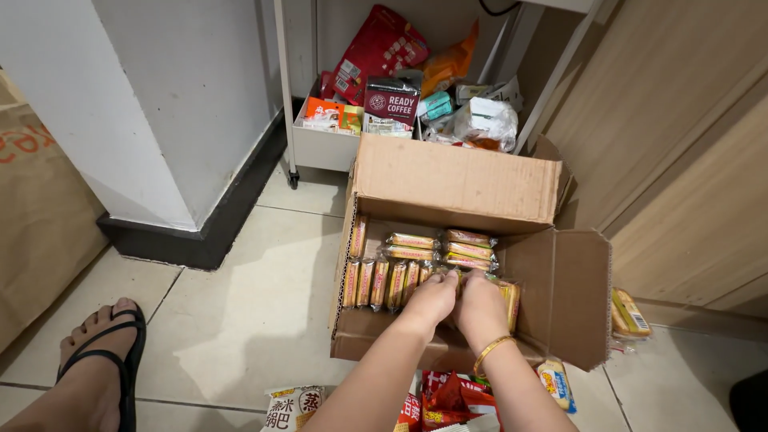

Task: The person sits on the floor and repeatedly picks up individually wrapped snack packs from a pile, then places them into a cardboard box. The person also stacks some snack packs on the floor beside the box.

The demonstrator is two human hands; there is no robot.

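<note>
While we are kneeling over the cardboard box (456, 180) on the tiled floor (240, 320), our left hand (430, 299) and right hand (482, 306) are pressing side by side, fingers curled down onto the snack packets (382, 282) standing in rows inside. They are looking light, crinkly and probably crushable, so we are judging the sealed ends safest to pinch. Wrappers are showing yellow-orange with clear edges.
</note>
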